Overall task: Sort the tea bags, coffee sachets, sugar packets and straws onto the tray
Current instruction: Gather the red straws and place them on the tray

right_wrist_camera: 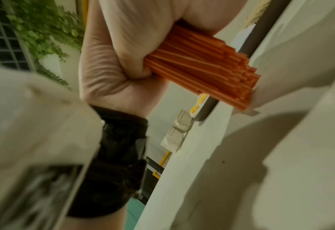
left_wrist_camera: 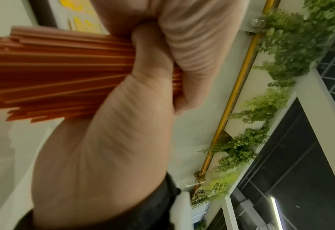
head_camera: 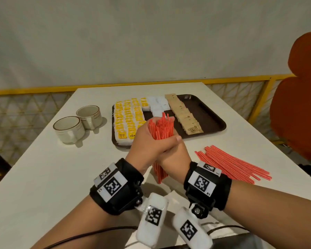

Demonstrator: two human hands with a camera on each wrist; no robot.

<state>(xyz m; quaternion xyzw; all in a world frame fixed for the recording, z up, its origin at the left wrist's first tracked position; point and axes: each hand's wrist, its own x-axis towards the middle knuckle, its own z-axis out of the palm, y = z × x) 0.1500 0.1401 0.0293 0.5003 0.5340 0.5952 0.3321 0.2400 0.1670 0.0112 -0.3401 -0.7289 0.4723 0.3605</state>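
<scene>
A bundle of red straws (head_camera: 162, 128) stands upright, its lower ends on the white table (head_camera: 61, 177) just in front of the tray. My left hand (head_camera: 147, 139) grips the bundle around its middle. My right hand (head_camera: 174, 157) wraps it just below, touching the left hand. Both wrist views show the same bundle (left_wrist_camera: 60, 73) (right_wrist_camera: 200, 66) sticking out of curled fingers. The dark brown tray (head_camera: 210, 112) holds yellow-tagged tea bags (head_camera: 127, 119) at the left, white sugar packets (head_camera: 157, 105) in the middle and a row of brown coffee sachets (head_camera: 185, 117).
More red straws (head_camera: 232, 164) lie loose on the table to the right of my hands. Two ceramic cups (head_camera: 77, 123) stand left of the tray. An orange chair (head_camera: 302, 105) is at the right edge, and a yellow-framed railing runs behind the table.
</scene>
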